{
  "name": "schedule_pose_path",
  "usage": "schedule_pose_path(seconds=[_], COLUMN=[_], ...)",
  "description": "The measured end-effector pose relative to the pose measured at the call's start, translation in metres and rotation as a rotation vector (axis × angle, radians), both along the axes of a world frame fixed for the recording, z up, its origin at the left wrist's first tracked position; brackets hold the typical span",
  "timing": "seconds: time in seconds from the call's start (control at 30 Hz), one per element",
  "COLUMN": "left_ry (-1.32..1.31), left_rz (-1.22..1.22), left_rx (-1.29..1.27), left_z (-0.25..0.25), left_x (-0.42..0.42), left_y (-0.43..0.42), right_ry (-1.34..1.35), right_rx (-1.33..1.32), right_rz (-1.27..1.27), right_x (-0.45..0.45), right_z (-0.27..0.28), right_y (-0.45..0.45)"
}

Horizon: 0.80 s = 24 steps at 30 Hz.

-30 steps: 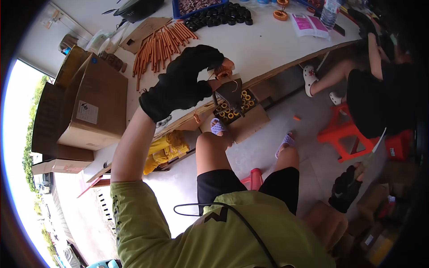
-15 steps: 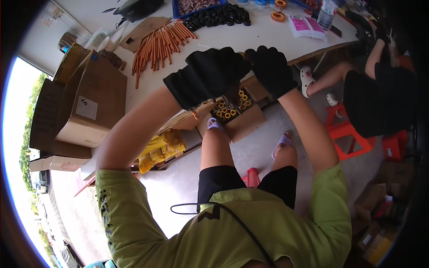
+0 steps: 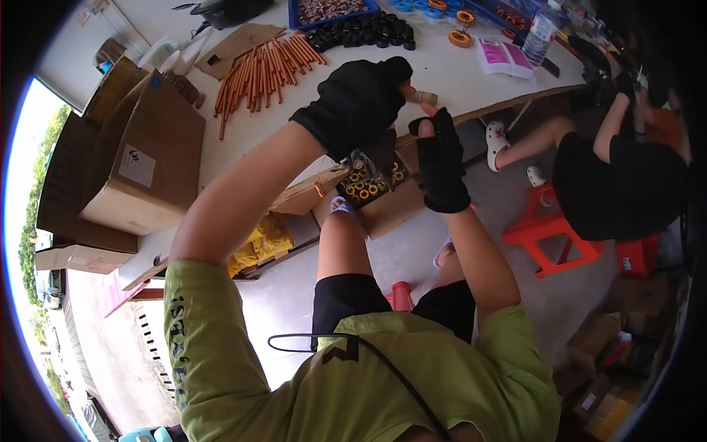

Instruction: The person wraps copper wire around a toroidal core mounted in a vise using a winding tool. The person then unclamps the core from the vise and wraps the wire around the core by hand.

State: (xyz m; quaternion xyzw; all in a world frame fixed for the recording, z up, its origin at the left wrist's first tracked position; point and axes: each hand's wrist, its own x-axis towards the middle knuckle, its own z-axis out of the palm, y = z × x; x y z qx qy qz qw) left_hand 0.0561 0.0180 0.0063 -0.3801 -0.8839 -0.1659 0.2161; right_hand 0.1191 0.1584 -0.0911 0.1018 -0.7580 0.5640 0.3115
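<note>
The gloved left hand [image 3: 357, 103] hangs over the worktop [image 3: 464, 77] near its front edge, fingers curled, a small tan piece [image 3: 425, 97] at its fingertips; whether it is gripped I cannot tell. Just beside it, the gloved right hand [image 3: 442, 158] is by that edge, its grip unclear, while orange-brown rods [image 3: 261, 77] lie toward the worktop's left end.

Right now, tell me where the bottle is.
In the head view, the bottle is at upper right on the table, just right of the pink packet.
</note>
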Motion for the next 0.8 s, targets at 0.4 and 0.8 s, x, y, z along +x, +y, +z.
schedule_pose_path(seconds=[0.4,0.8], left_ry=[-0.082,-0.302], left_rz=[-0.079,0.066], left_rx=[0.318,0.453], left_z=[-0.022,-0.026], left_x=[0.049,0.043], left_y=[-0.051,-0.036], right_ry=[-0.358,-0.566], right_rx=[0.007,1.296], right_rz=[0.487,0.454], right_x=[0.024,0.012], right_z=[0.000,0.111], right_y=[-0.024,-0.003])
